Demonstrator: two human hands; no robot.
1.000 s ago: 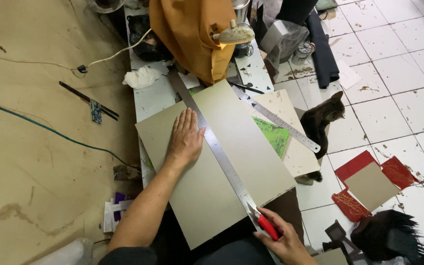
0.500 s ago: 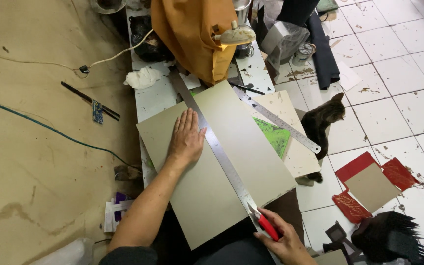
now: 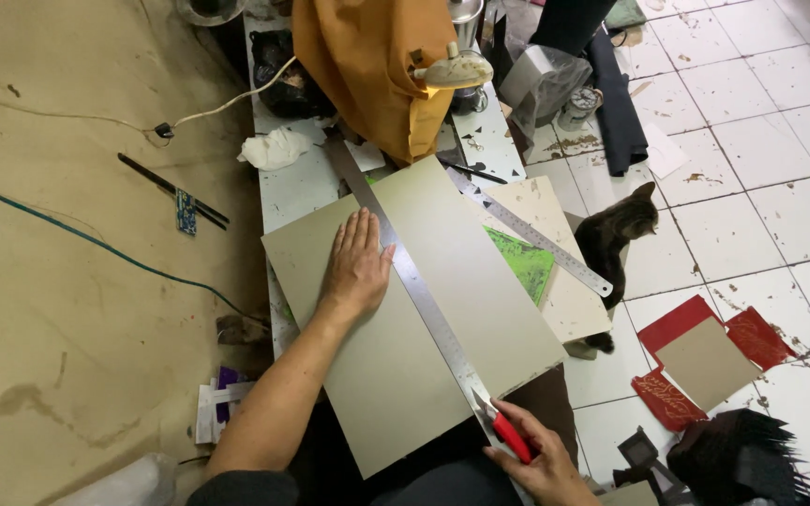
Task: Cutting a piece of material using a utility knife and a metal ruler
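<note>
Left hand [image 3: 358, 267] lies flat, fingers spread, on the large grey-green cardboard sheet [image 3: 414, 309], its fingertips against the long steel ruler [image 3: 405, 272] crossing the sheet diagonally. Right hand [image 3: 541, 459], partly cut off by the frame bottom, is closed around a red-handled utility knife [image 3: 503, 426] at the ruler's near end; the blade tip is hard to make out. The ruler's far end disappears under orange fabric [image 3: 367, 66]. Right of the sheet, a dark tabby cat [image 3: 616, 239] sits just beside the table edge.

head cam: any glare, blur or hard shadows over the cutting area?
Head view: even, soft light, no hard shadows on the board. Mild sheen on the steel ruler, not blown out. Left hand and right hand with red knife look sharp, no motion blur. Some wide-angle bend at the edges.
</note>
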